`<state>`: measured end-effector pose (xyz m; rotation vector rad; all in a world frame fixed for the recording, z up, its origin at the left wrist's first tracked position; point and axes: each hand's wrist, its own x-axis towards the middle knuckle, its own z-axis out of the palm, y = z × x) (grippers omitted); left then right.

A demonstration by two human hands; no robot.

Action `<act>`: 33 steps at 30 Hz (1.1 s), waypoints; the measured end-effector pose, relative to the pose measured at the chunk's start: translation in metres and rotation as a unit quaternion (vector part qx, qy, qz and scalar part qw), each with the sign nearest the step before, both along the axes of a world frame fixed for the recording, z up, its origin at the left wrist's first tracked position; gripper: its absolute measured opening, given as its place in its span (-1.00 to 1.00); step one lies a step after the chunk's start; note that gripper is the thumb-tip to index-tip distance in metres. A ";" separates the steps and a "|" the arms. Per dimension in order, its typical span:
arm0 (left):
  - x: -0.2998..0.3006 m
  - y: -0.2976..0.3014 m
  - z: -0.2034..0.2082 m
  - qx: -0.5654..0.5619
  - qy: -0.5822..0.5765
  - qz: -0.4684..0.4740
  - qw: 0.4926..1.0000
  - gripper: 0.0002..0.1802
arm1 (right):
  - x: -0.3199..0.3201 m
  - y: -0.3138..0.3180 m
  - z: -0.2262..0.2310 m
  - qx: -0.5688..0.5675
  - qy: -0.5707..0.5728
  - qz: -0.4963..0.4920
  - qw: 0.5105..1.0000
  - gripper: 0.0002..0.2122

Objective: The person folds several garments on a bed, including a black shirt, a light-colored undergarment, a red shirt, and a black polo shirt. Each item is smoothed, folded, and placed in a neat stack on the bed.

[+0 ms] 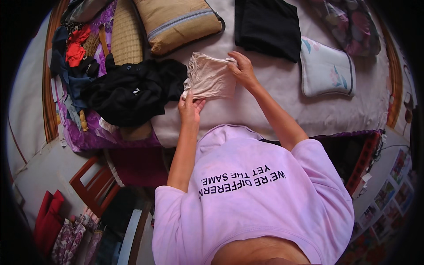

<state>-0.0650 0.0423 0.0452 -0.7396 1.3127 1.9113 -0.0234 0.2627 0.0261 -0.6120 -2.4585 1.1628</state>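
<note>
A small pale beige garment (213, 78) with a gathered edge on its left is spread over the bed, held between my two hands. My left hand (191, 109) grips its near left corner between thumb and fingers, the other fingers partly curled. At the far right corner, my right hand (243, 70) pinches the cloth with closed fingers. Just left of the garment lies a crumpled black garment (128, 90) with buttons, close to my left hand. Folded black cloth (267, 27) rests farther off, beyond my right hand.
A tan cushion (181, 24) with a grey zip lies at the back. To the right are a white pillow (327, 68) and a dark floral bundle (353, 26). Mixed clothes, including a red cloth (77, 45), fill the left side. A wooden chair (94, 185) stands below the bed's edge.
</note>
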 end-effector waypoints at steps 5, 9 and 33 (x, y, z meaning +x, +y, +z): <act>-0.001 -0.003 0.008 -0.232 0.299 -0.052 0.924 -0.60 | 0.026 0.004 -0.006 -0.133 0.005 -0.042 0.990 -0.69; -0.014 0.022 0.032 -0.322 0.612 -0.190 0.697 -0.60 | 0.035 0.006 -0.012 -0.185 -0.007 -0.051 0.981 -0.71; -0.028 0.060 -0.037 -0.427 0.632 -0.420 0.493 -0.26 | 0.013 0.051 -0.007 -0.222 -0.100 -0.036 0.969 -0.74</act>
